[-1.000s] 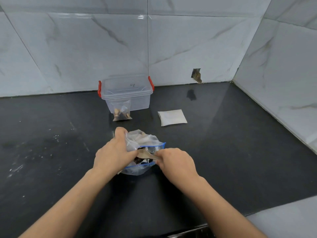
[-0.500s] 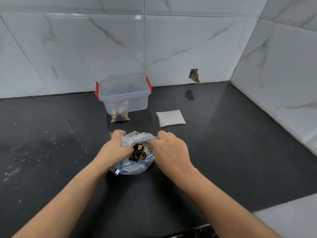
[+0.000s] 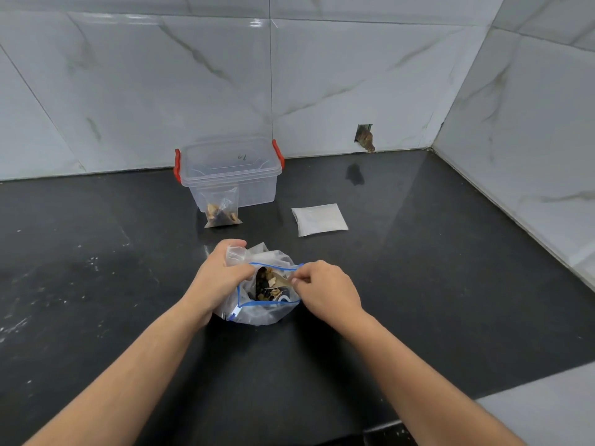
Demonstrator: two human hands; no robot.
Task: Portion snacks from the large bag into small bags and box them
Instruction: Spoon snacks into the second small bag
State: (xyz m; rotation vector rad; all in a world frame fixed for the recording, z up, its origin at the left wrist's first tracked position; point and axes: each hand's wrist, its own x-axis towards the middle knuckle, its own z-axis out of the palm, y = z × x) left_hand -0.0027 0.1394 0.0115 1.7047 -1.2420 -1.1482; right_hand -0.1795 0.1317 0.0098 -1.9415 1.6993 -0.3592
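The large bag (image 3: 257, 312), clear with a blue zip rim, stands open on the black counter (image 3: 418, 284) with dark and tan snacks (image 3: 265, 286) inside. My left hand (image 3: 219, 278) grips its left rim, and a crumpled small clear bag (image 3: 237, 252) sits under the thumb. My right hand (image 3: 325, 288) is at the right rim, fingertips pinched on a tan snack piece (image 3: 282, 280) in the bag's mouth. Behind stands a clear box (image 3: 230, 169) with red handles, and a filled small bag (image 3: 222, 211) leans against its front.
A flat stack of empty small bags (image 3: 319, 218) lies right of the box. Marble-tiled walls close the back and right sides, with a small hole (image 3: 364, 136) in the back wall. A pale surface (image 3: 547, 413) starts at the near right corner.
My right hand moved from the bag's far rim to its right side and now pinches a snack piece. The left hand keeps its hold on the bag's left rim.
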